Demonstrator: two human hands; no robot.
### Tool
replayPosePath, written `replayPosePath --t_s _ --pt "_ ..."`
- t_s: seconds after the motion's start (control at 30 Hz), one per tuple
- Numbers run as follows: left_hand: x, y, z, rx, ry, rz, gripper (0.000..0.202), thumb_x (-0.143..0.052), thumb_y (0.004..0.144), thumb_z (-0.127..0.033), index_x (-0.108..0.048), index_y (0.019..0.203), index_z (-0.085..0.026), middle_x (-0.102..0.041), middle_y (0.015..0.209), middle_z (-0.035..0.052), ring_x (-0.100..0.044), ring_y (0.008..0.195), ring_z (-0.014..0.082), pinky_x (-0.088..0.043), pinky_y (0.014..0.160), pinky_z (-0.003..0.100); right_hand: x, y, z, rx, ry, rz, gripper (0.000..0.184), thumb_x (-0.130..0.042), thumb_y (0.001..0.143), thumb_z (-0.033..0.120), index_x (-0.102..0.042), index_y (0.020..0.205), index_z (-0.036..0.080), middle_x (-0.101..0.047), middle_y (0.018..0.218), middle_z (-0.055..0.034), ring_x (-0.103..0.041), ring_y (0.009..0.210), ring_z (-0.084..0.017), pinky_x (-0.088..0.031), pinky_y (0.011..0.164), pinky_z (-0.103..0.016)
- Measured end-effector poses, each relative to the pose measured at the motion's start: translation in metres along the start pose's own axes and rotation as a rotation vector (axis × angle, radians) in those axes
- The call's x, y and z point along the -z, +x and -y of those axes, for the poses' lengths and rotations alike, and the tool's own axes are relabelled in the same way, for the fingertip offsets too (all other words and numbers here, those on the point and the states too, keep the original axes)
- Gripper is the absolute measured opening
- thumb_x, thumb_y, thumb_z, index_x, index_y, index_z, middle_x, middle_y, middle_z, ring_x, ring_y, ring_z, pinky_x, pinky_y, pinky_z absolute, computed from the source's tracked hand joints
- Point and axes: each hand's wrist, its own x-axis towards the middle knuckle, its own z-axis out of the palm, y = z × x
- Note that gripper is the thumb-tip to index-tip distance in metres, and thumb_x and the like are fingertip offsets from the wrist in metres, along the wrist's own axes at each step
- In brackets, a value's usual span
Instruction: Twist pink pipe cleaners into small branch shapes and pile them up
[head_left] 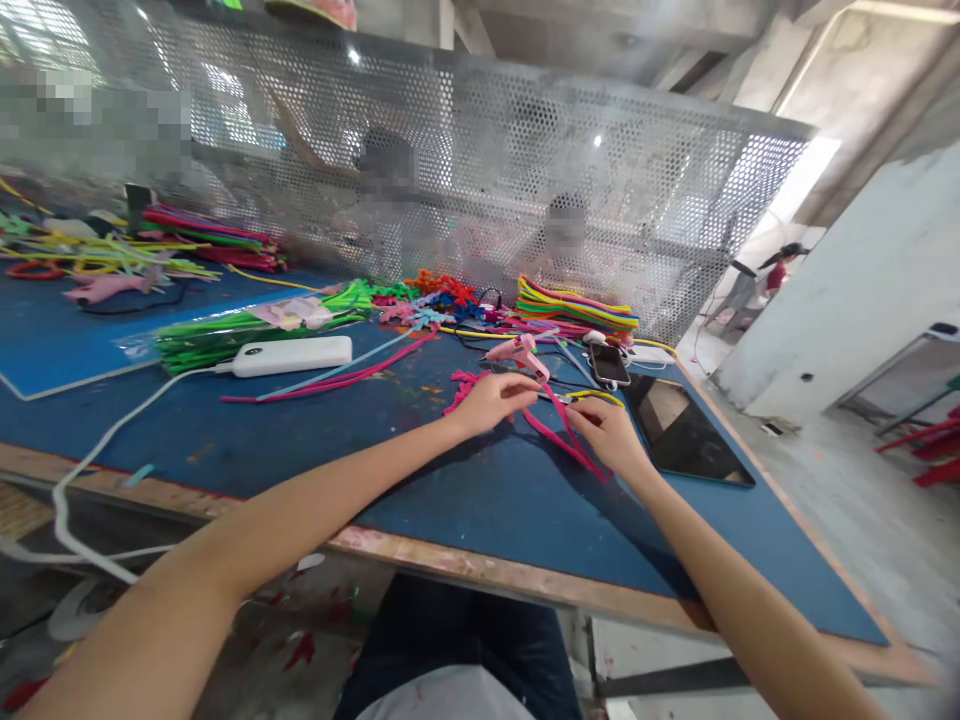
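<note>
My left hand (pixel 491 402) is closed in a pinch on the upper part of a bright pink pipe cleaner (pixel 564 420). Close by on the right, my right hand (pixel 604 430) pinches the same pipe cleaner between thumb and fingers. Its loose lengths hang down toward the tabletop between the hands. Partly behind my left hand lies a bunch of short curled pink pieces (pixel 463 385). Just beyond both hands rests a pink glue gun (pixel 517 352). Yellow-handled pliers or scissors (pixel 596 397) lie behind my right hand, partly hidden.
A black tablet (pixel 686 430) and a phone (pixel 607 365) lie at right. At left are a white power bank (pixel 292 356) with its cable, long pink pipe cleaners (pixel 337 378) and a bagged green bundle (pixel 202 335). Behind stands a perforated metal screen (pixel 480 170), with people beyond it.
</note>
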Motion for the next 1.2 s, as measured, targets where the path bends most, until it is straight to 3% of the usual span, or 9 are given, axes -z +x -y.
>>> replayPosePath --t_s 0.13,0.33,0.53,0.73,0.97,1.2 --pt "-0.024 -0.010 -0.001 0.066 -0.244 0.089 0.037 -0.063 0.073 -0.039 -0.062 0.098 -0.013 -0.061 0.071 0.0024 -0.057 0.064 0.0137 -0.047 0.052 0.021 -0.011 -0.007 0.018 -0.025 0.134 0.055 0.024 -0.051 0.082 0.036 -0.067 0.078 0.018 -0.065 0.071 -0.0034 -0.055 0.066 -0.016 -0.041 0.060 -0.027" --pt "-0.032 -0.015 -0.001 0.180 -0.509 -0.014 0.031 -0.068 0.069 -0.037 -0.065 0.088 -0.012 -0.061 0.076 0.0032 -0.058 0.063 0.0114 -0.049 0.058 0.023 -0.019 -0.013 0.027 -0.045 0.178 0.044 0.020 -0.052 0.082 0.032 -0.065 0.076 0.018 -0.062 0.066 -0.0003 -0.052 0.058 -0.014 -0.039 0.054 -0.025" --pt "-0.034 -0.013 -0.001 0.221 -0.796 -0.091 0.022 -0.072 0.067 -0.027 -0.062 0.081 -0.013 -0.062 0.069 0.0001 -0.059 0.065 0.0100 -0.048 0.068 0.024 -0.018 -0.015 0.026 0.010 0.058 -0.023 0.017 -0.053 0.083 0.033 -0.063 0.078 0.019 -0.062 0.069 -0.0023 -0.055 0.060 -0.016 -0.041 0.056 -0.026" --pt "-0.031 -0.013 -0.002 0.262 -0.879 -0.050 0.019 -0.068 0.071 -0.023 -0.064 0.087 -0.013 -0.060 0.063 -0.0010 -0.055 0.053 0.0067 -0.043 0.053 0.018 -0.016 -0.016 0.031 0.151 -0.076 0.019 0.017 -0.044 0.087 0.023 -0.059 0.081 0.019 -0.055 0.071 -0.0036 -0.054 0.066 -0.017 -0.041 0.062 -0.027" --pt "-0.030 -0.017 -0.010 0.266 -1.065 0.112 0.018 -0.064 0.074 -0.018 -0.065 0.092 -0.014 -0.065 0.080 0.0053 -0.062 0.074 0.0149 -0.049 0.073 0.030 -0.010 -0.014 0.031 0.128 -0.091 -0.132 0.015 -0.044 0.086 0.021 -0.059 0.084 0.020 -0.058 0.079 -0.0054 -0.053 0.073 -0.019 -0.042 0.066 -0.029" --pt "-0.029 -0.017 -0.004 0.307 -1.078 0.133 0.018 -0.066 0.076 -0.029 -0.063 0.088 -0.016 -0.064 0.073 0.0026 -0.062 0.066 0.0128 -0.050 0.070 0.031 -0.008 -0.009 0.026 0.038 0.069 -0.116 0.017 -0.052 0.083 0.032 -0.062 0.078 0.019 -0.059 0.072 -0.0027 -0.053 0.067 -0.016 -0.041 0.063 -0.028"
